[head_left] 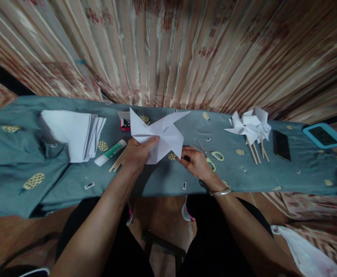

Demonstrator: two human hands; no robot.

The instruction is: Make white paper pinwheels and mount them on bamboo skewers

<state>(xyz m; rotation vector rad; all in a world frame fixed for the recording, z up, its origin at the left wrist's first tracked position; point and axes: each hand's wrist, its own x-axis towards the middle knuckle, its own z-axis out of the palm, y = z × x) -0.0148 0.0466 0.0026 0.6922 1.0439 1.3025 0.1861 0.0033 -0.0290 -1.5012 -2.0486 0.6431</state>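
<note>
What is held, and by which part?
A paper pinwheel: the left hand grips it lower left of centre; the right hand is at its lower right tip, grip unclear.

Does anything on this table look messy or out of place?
Nothing looks spilled. Slightly askew: the blue-green patterned tablecloth is rumpled at the picture's left but flatter in the middle, and the white paper stack there has uneven right edges.
</note>
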